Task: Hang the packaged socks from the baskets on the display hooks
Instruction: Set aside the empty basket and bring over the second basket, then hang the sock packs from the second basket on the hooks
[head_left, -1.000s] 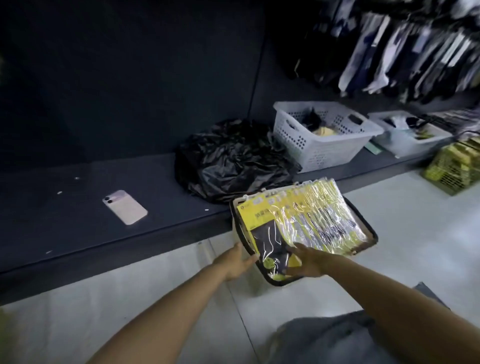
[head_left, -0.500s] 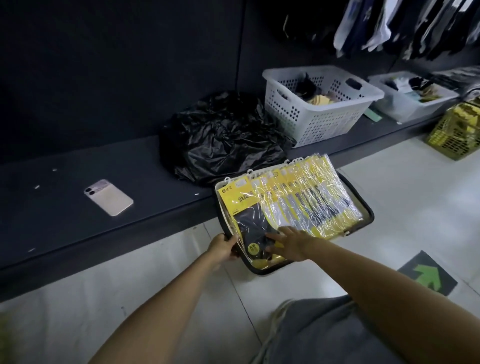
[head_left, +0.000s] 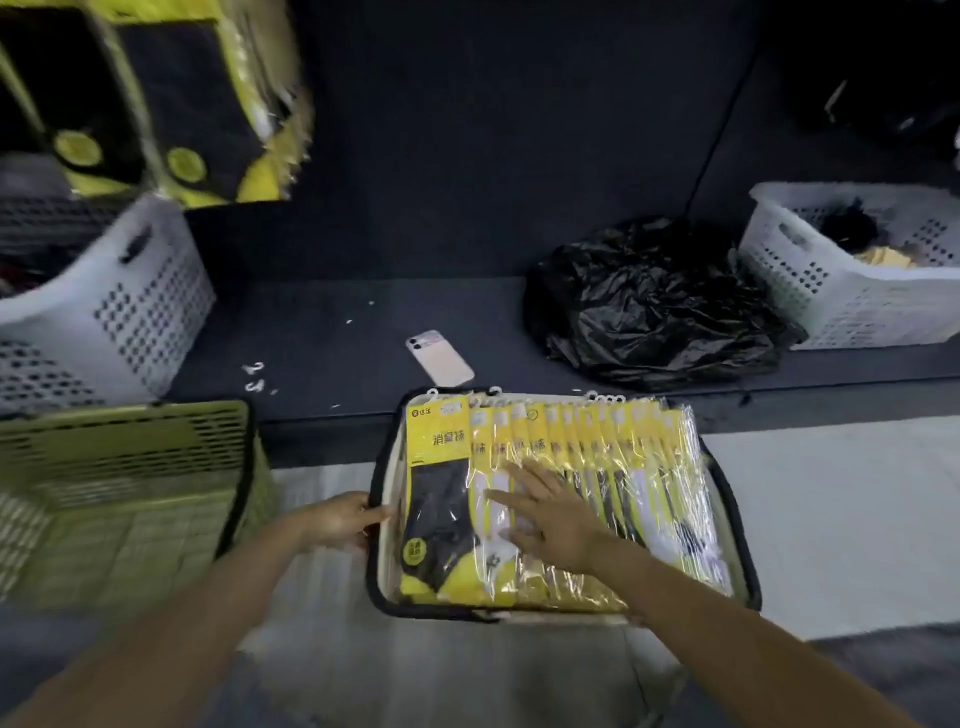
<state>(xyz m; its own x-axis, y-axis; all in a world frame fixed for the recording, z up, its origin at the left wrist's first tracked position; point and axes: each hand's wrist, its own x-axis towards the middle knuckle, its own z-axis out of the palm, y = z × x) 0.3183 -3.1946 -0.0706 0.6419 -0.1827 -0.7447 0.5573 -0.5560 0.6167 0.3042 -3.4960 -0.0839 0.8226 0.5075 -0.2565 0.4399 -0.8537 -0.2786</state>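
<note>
Packaged socks (head_left: 649, 467) lie fanned in an overlapping row inside the black-rimmed basket (head_left: 748, 551), which sits on the floor at 5 o'clock, its far edge close to the front of the dark shelf (head_left: 337, 322). The shelf spans the view from 9 to 3 o'clock. On it stand the first white basket (head_left: 130, 312) at 9 o'clock and the second white basket (head_left: 857, 306) at 3 o'clock, with a black plastic bag (head_left: 654, 306) at 2 o'clock. A green basket (head_left: 130, 467) stands on the floor at 8 o'clock. Hung sock packs (head_left: 182, 104), blurred, occupy 10 o'clock. A phone (head_left: 439, 357) lies on the shelf just beyond the black-rimmed basket's far left corner. The hands are apart. The left hand (head_left: 337, 519) grips the black-rimmed basket's left rim. The right hand (head_left: 550, 514) rests flat on the middle of the fan, fingers straight and spread, holding no pack. Change over the last second: the black-rimmed basket has shifted left along the shelf, from in front of the bag to in front of the phone, and now lies square to the shelf edge. The right hand has moved from the near end of the front pack to the fan's middle. Assessment: the stock is now staged nearer the hung packs. No pack appears lifted out, so selecting one is the likely pending step.
</note>
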